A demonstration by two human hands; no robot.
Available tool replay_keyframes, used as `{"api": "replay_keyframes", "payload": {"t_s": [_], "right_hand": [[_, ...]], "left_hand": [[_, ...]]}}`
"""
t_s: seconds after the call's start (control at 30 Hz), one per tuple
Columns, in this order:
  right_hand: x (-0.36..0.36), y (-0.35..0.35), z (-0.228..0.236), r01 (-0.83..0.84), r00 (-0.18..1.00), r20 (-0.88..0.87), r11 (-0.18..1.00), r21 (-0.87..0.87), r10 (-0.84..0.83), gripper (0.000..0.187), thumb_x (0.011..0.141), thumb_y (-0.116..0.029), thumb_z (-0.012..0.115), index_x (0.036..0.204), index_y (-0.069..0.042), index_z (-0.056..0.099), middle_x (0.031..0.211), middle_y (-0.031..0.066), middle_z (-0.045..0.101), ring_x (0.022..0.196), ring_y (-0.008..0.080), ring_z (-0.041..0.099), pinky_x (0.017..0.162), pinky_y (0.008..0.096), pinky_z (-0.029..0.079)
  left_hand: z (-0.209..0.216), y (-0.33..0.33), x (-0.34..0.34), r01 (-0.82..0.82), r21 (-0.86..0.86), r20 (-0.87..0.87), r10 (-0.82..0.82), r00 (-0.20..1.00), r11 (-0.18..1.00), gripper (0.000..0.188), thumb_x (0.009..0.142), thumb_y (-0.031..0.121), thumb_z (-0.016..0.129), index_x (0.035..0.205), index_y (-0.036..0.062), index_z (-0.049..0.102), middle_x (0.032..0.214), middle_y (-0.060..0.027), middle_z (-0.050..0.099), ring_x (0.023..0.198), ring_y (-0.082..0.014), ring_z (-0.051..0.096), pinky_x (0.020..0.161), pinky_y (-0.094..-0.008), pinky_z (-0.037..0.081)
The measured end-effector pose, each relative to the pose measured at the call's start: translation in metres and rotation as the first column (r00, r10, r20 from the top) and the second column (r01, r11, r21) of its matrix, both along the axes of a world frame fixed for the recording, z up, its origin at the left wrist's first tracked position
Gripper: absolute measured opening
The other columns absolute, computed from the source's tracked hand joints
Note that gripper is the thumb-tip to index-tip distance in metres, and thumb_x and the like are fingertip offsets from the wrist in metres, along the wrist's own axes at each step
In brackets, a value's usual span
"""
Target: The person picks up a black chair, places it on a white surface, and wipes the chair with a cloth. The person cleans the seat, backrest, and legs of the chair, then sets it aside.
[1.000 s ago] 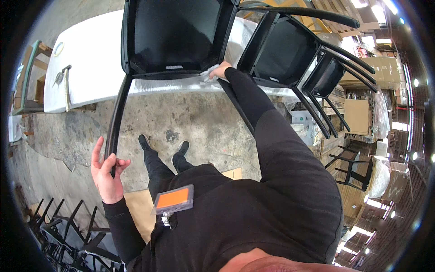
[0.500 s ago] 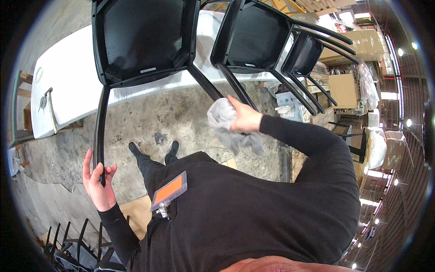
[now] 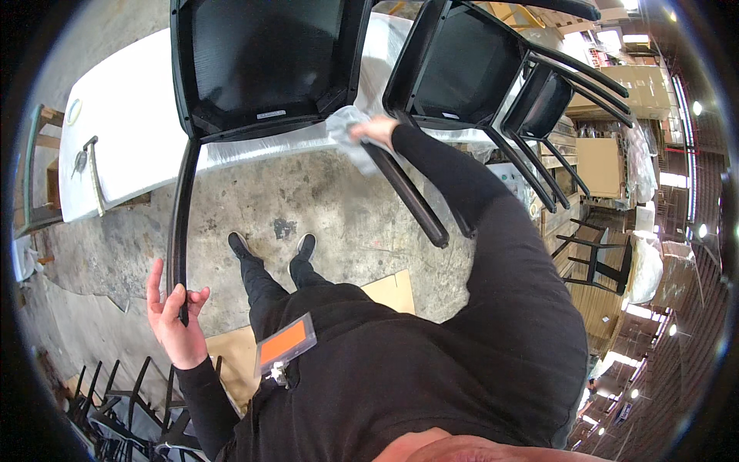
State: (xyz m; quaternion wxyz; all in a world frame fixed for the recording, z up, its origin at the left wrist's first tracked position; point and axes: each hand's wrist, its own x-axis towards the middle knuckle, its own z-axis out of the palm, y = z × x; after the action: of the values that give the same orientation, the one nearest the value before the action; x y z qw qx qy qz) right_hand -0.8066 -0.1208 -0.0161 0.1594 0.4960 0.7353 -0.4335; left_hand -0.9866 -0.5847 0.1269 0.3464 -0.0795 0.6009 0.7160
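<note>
A black chair (image 3: 269,61) lies tipped on the white-covered table, its seat underside facing me and its legs pointing toward me. My left hand (image 3: 179,327) grips the tip of the left chair leg (image 3: 182,223) between thumb and fingers, the index finger stretched out. At the top of the right chair leg (image 3: 412,202), close to the seat corner, my right hand (image 3: 375,129) presses a light grey cloth (image 3: 348,137) against the wood. Cloth and hand are a little blurred, and the cloth hides part of that leg.
Two more black chairs (image 3: 466,65) (image 3: 539,100) lie in a row to the right on the white-covered table (image 3: 123,146). A hammer-like tool (image 3: 94,173) and a tape roll (image 3: 74,112) rest at its left end. Chair frames (image 3: 135,400) stand lower left; cardboard boxes (image 3: 600,165) are stacked at right.
My right hand has carried the cloth up the right leg, from its middle to beside the seat. My left hand keeps its hold on the leg tip.
</note>
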Motion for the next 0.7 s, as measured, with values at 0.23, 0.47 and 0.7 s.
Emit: {"api": "replay_keyframes", "payload": {"t_s": [0.23, 0.47, 0.7], "right_hand": [[0.132, -0.124, 0.148, -0.401, 0.913, 0.153, 0.902, 0.159, 0.379, 0.105, 0.069, -0.033, 0.073, 0.148, 0.009, 0.017, 0.109, 0.0336, 0.063, 0.104, 0.0421, 0.065, 0.093, 0.0420, 0.052], [-0.002, 0.000, 0.001, -0.180, 0.972, 0.174, 0.978, 0.101, 0.161, 0.079, 0.054, -0.047, 0.082, 0.107, 0.010, 0.066, 0.107, 0.0243, 0.069, 0.100, 0.0290, 0.068, 0.090, 0.0378, 0.052], [-0.026, 0.012, -0.019, -0.102, 0.986, 0.151, 0.962, 0.255, 0.065, 0.065, 0.059, -0.052, 0.077, 0.093, 0.004, 0.073, 0.103, 0.0243, 0.070, 0.095, 0.0282, 0.070, 0.081, 0.0365, 0.055]], "left_hand": [[0.004, 0.003, 0.000, -0.003, -0.026, 0.020, 0.003, 1.000, 1.000, 0.057, 0.089, -0.002, 0.053, 0.144, 0.0035, 0.041, 0.078, -0.0041, 0.056, 0.065, -0.0143, 0.060, 0.076, -0.0403, 0.060], [0.007, 0.009, 0.004, -0.012, -0.064, -0.024, 0.010, 1.000, 0.998, 0.061, 0.087, -0.002, 0.053, 0.146, 0.0036, 0.038, 0.081, -0.0051, 0.057, 0.064, -0.0155, 0.061, 0.075, -0.0402, 0.060], [0.000, 0.000, 0.000, -0.010, -0.071, -0.006, 0.010, 1.000, 0.997, 0.061, 0.086, -0.003, 0.052, 0.145, 0.0071, 0.040, 0.079, -0.0075, 0.058, 0.061, -0.0175, 0.061, 0.072, -0.0429, 0.061]]}}
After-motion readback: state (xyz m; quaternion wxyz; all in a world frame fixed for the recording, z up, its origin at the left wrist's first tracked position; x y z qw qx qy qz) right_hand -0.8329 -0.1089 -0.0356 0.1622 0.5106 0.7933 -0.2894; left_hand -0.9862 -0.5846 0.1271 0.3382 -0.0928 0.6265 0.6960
